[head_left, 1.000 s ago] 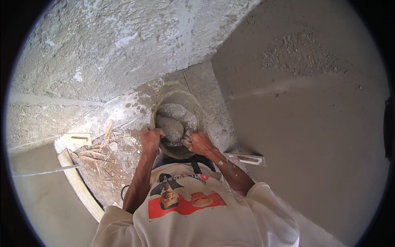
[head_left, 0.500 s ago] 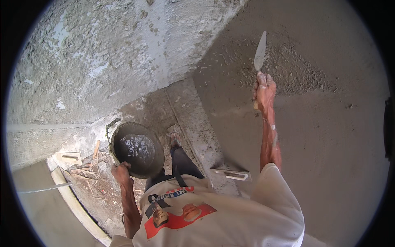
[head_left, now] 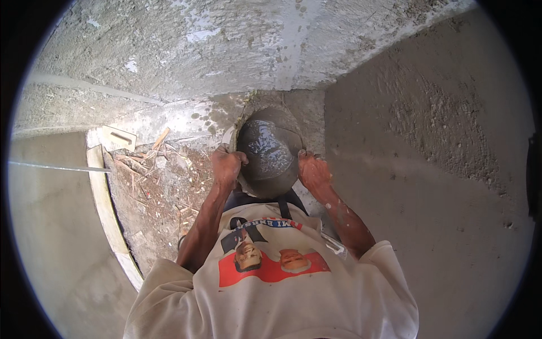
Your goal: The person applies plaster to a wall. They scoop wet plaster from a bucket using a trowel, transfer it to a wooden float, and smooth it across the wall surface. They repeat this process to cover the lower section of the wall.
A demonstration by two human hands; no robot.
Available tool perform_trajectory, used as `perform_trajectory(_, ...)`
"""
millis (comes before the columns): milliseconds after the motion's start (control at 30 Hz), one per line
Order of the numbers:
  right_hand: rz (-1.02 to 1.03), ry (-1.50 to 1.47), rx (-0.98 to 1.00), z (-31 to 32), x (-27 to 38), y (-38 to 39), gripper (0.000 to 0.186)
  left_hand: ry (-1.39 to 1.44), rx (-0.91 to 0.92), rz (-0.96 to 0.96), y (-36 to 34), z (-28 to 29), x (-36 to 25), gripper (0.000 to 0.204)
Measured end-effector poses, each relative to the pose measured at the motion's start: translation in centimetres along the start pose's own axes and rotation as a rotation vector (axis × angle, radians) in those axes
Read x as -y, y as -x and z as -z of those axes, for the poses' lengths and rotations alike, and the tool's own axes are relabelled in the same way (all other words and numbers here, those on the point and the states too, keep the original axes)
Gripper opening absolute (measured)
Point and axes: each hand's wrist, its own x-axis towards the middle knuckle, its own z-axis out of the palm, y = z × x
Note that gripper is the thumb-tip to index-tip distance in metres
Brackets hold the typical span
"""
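A dark round bucket [head_left: 285, 183] hangs in front of my body, tilted so its mouth faces me. Grey, wet, shiny liquid [head_left: 268, 148] shows inside it. My left hand [head_left: 227, 165] is closed round the rim on the left side. On the opposite side, my right hand [head_left: 314, 171] grips the rim with its fingers curled. The trowel is out of sight; I cannot tell whether it is in the bucket or behind the hand.
Rough grey wall [head_left: 226, 51] rises ahead. A smooth mortar surface [head_left: 406, 226] with a coarse patch [head_left: 446, 124] lies right. Left are wood scraps [head_left: 141, 164], a hand float [head_left: 118, 137] and a pale curved edge [head_left: 110, 209]. Another float [head_left: 334, 245] shows partly beside my right arm.
My right hand has come down from the coarse patch to the bucket's rim, and the trowel has left view. The bucket has moved up and right in view, which has turned.
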Motion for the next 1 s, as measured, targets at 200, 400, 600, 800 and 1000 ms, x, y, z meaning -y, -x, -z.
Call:
perform_trajectory(200,-0.096,-0.261,0.255,-0.4,-2.6,-2.6,0.038,-0.001,0.085,-0.012,-1.0,-3.6,-0.4,0.025)
perform_trajectory(400,0.116,-0.574,0.184,7.2,-5.1,-1.8,0.042,0.091,-0.053,0.018,-1.4,-1.8,-1.2,0.024)
perform_trajectory(600,-0.248,-1.400,0.562,18.9,-13.1,-5.6,0.032,0.087,-0.190,-0.010,-3.4,0.5,1.0,0.026)
perform_trajectory(800,-0.444,-0.954,-0.703,29.0,-18.7,-2.5,0.026,0.090,-0.229,-0.013,-4.2,1.7,1.7,0.016)
perform_trajectory(1000,-0.108,-0.398,-0.511,21.0,-7.6,0.8,0.025,0.008,-0.199,0.011,-4.5,1.8,1.5,0.008)
